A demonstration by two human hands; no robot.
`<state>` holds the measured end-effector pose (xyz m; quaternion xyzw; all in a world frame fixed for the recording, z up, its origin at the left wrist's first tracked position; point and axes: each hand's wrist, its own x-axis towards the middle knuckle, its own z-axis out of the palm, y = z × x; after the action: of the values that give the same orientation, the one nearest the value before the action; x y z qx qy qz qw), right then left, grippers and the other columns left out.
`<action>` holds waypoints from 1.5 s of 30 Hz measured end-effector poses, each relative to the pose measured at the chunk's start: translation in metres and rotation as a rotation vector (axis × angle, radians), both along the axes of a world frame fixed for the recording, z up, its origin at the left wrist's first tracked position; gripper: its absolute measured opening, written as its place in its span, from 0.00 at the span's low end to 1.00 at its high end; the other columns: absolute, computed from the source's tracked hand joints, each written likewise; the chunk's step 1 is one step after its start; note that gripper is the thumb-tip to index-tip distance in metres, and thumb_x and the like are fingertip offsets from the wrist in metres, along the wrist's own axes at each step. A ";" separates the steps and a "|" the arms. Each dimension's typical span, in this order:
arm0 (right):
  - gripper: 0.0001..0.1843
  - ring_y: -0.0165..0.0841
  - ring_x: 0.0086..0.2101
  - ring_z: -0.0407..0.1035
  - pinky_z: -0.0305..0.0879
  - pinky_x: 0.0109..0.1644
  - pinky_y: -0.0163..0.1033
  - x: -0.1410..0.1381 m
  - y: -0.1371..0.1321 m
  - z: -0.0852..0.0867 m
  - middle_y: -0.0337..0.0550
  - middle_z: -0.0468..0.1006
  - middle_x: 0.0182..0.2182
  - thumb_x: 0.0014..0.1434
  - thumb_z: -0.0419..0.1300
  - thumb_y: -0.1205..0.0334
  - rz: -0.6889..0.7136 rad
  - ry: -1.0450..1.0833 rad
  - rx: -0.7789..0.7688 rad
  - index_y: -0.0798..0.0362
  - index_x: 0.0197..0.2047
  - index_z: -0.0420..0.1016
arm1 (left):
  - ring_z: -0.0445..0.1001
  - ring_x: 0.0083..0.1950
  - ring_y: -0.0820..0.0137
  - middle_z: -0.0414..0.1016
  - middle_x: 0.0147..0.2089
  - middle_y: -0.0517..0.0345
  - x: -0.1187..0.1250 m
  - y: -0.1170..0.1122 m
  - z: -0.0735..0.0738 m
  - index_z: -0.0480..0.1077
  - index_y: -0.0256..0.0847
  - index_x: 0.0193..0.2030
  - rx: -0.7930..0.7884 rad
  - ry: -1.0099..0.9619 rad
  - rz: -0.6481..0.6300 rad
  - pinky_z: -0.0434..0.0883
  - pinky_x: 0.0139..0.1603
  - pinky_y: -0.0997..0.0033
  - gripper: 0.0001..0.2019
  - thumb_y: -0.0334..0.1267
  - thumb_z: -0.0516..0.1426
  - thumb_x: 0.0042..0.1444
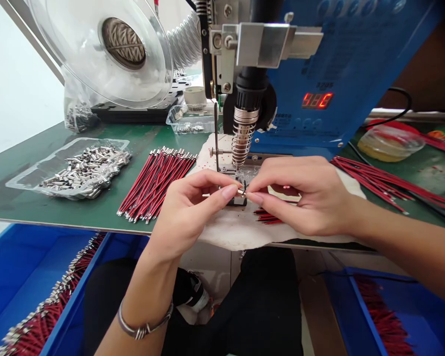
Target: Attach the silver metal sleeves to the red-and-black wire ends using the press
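Observation:
My left hand (pixel 185 212) pinches a small shiny metal connector (pixel 241 192) between thumb and forefinger. From the other side, the thumb and forefinger of my right hand (pixel 304 195) close on a thin wire at the connector; most of that wire is hidden by the hand. Both hands meet just below the spring-wrapped soldering iron (pixel 244 133) of a bench machine. Under my right palm lie several red and black wires (pixel 269 216) on a white cloth (pixel 230 230).
Left on the green table (pixel 40 148) are a clear tray of metal connectors (pixel 85 170) and a bundle of red-black wires (pixel 157 183). A blue control box (pixel 304 123) stands behind. More wires (pixel 385 183) lie right. Blue bins (pixel 33 257) sit below the table edge.

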<state>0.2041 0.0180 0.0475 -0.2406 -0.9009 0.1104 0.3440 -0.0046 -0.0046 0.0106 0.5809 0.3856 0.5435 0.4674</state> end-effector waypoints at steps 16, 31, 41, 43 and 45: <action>0.08 0.26 0.24 0.60 0.57 0.29 0.36 0.001 0.000 0.000 0.34 0.74 0.26 0.62 0.59 0.70 -0.014 -0.015 -0.019 0.50 0.32 0.74 | 0.71 0.30 0.73 0.80 0.33 0.57 0.002 0.000 -0.001 0.82 0.44 0.35 0.008 0.017 -0.002 0.68 0.30 0.74 0.03 0.40 0.68 0.57; 0.07 0.24 0.23 0.57 0.54 0.27 0.36 0.002 0.003 -0.003 0.34 0.72 0.26 0.63 0.59 0.70 0.001 0.014 0.013 0.53 0.33 0.74 | 0.69 0.30 0.78 0.80 0.35 0.60 0.000 0.001 -0.003 0.82 0.44 0.37 0.032 -0.011 -0.063 0.68 0.33 0.79 0.01 0.37 0.67 0.59; 0.08 0.25 0.24 0.60 0.55 0.29 0.36 0.003 0.003 -0.001 0.36 0.74 0.27 0.66 0.59 0.68 0.027 -0.003 -0.008 0.54 0.34 0.76 | 0.71 0.32 0.79 0.80 0.34 0.62 0.000 0.001 -0.003 0.82 0.46 0.37 0.033 0.005 -0.056 0.68 0.35 0.81 0.01 0.37 0.67 0.59; 0.08 0.25 0.24 0.59 0.55 0.29 0.36 0.004 0.003 0.000 0.36 0.74 0.27 0.66 0.59 0.67 0.018 -0.015 -0.018 0.54 0.34 0.76 | 0.72 0.33 0.78 0.80 0.34 0.62 0.000 0.001 -0.003 0.82 0.46 0.37 0.033 0.007 -0.052 0.69 0.35 0.80 0.01 0.37 0.67 0.59; 0.08 0.25 0.24 0.59 0.55 0.29 0.36 0.004 0.003 0.001 0.35 0.74 0.26 0.66 0.59 0.67 0.008 -0.022 -0.023 0.53 0.33 0.76 | 0.73 0.35 0.78 0.80 0.35 0.61 0.000 0.001 -0.003 0.82 0.46 0.37 0.036 0.007 -0.047 0.69 0.37 0.80 0.01 0.37 0.67 0.59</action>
<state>0.2077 0.0214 0.0480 -0.2423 -0.9042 0.1197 0.3307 -0.0042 -0.0036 0.0076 0.5998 0.3638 0.5373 0.4683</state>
